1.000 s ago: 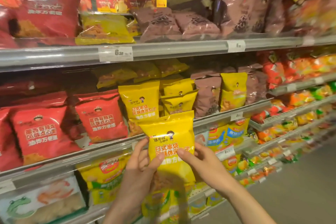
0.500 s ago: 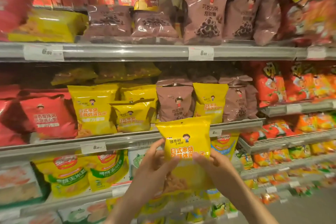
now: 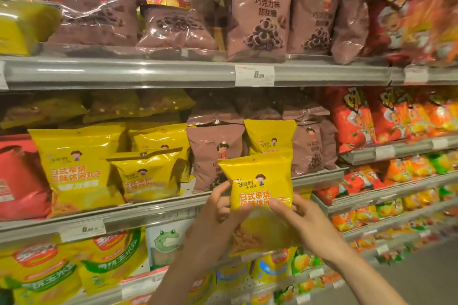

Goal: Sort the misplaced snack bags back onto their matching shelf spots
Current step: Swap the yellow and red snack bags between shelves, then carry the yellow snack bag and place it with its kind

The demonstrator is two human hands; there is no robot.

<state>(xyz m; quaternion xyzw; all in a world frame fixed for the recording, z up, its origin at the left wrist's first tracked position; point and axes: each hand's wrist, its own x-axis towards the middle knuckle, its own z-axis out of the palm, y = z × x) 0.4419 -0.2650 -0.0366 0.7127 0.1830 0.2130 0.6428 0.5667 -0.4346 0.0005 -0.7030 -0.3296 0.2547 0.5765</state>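
Note:
I hold a yellow snack bag (image 3: pixel 260 181) upright in front of the middle shelf (image 3: pixel 148 208). My left hand (image 3: pixel 213 228) grips its left edge, thumb on the front. My right hand (image 3: pixel 302 220) grips its right side, thumb across the red lettering. Behind it another yellow bag (image 3: pixel 270 136) stands among brown chocolate-ring bags (image 3: pixel 213 151) on that shelf. More matching yellow bags (image 3: pixel 76 168) stand to the left of the brown ones, one small bag (image 3: pixel 148 176) leaning in front.
The top shelf (image 3: pixel 173 73) carries brown bags (image 3: pixel 257 15) and a yellow pack at far left. Red bags (image 3: pixel 22 176) fill the middle shelf's left end. Orange-red bags (image 3: pixel 386 119) line the shelves to the right. Lower shelves hold yellow-green packs (image 3: pixel 74 265). Aisle floor lies at bottom right.
My view has swung right along the shelves and drawn closer. The yellow bag stays held in both hands and now sits in front of the brown bags and the lone yellow one.

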